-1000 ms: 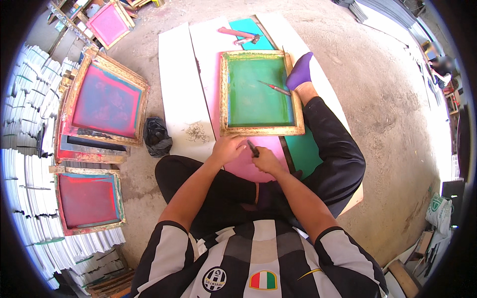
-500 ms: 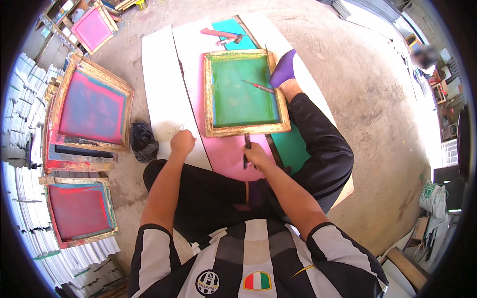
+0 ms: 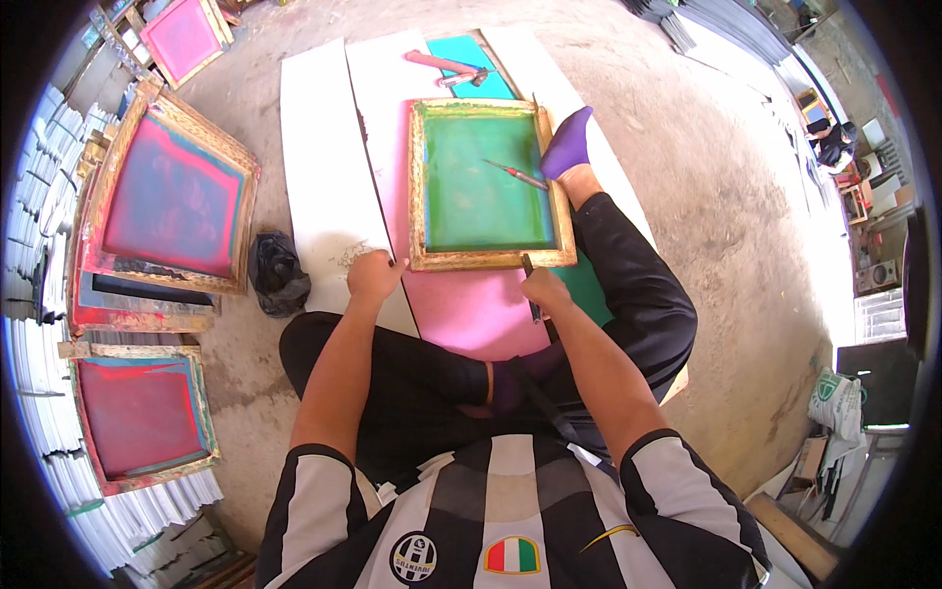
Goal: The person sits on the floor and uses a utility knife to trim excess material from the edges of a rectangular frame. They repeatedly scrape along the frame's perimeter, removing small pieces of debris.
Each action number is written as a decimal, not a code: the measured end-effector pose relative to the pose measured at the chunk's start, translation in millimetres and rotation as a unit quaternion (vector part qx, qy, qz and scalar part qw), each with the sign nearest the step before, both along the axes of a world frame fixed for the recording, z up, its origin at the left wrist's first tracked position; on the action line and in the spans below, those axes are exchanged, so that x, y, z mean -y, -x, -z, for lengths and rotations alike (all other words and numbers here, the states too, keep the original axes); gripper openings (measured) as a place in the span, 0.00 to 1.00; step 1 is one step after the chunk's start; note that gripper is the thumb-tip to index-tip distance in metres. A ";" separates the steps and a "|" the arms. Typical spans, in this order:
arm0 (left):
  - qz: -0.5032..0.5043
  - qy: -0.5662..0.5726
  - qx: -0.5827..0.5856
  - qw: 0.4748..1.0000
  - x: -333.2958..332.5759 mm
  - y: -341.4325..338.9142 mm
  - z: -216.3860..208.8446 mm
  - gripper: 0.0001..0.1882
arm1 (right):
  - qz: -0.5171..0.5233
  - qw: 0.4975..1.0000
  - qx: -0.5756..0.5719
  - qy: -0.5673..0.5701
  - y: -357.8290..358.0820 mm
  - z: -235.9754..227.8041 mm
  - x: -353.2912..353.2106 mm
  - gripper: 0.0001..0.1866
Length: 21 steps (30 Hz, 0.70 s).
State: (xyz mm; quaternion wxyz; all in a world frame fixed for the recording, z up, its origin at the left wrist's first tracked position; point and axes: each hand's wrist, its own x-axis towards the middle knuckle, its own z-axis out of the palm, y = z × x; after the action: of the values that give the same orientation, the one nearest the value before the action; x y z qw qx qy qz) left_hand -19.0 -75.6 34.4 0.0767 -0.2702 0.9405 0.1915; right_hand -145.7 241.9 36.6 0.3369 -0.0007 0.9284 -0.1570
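Observation:
A wooden screen-printing frame (image 3: 419, 187) with green mesh lies flat before me, its near edge toward my hands. My right hand (image 3: 547, 290) is closed around a slim black tool (image 3: 528, 263), whose tip is close to the frame's near edge at the right; its kind is unclear. Beside the near left corner, my left hand (image 3: 373, 275) is closed. A small dark bit shows at its fingertips, too small to name. On the mesh rests a thin pointed tool (image 3: 520, 176) with a red and grey handle. My purple-socked foot (image 3: 567, 145) presses against the frame's right side.
White, pink and teal boards (image 3: 324, 147) lie under the frame. Beyond it lies a hammer-like tool (image 3: 466, 77) with a reddish handle. A black plastic bag (image 3: 278, 275) and several pink-edged screen frames (image 3: 245, 226) stand at left by stacked sheets. Another person (image 3: 834, 145) is far right.
My right hand has shifted right along the frame's near edge with the black tool. My left hand has moved right, up to the frame's near left corner. The view has shifted slightly.

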 end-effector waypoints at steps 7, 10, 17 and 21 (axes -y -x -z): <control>0.005 -0.038 -0.049 0.998 -1.3 1.0 0.0 0.23 | -0.044 0.995 0.078 -0.051 14.4 -36.9 22.3 0.20; 0.000 -0.051 -0.066 0.997 -3.5 4.1 -1.9 0.23 | -0.061 0.996 0.045 -0.056 12.5 -31.0 19.0 0.18; -0.008 -0.062 -0.064 0.996 -3.4 5.3 4.4 0.22 | -0.012 0.998 -0.029 -0.061 -15.0 -29.1 18.5 0.19; -0.004 -0.060 -0.054 0.997 -8.5 11.1 4.7 0.21 | 0.031 0.997 -0.055 -0.040 -14.9 3.6 7.5 0.19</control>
State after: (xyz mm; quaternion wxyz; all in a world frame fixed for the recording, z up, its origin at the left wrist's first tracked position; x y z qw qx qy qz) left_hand -30.1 -67.1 29.7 0.0415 -0.2577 0.9290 0.2623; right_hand -130.8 234.5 33.0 0.2797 0.0330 0.9508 -0.1294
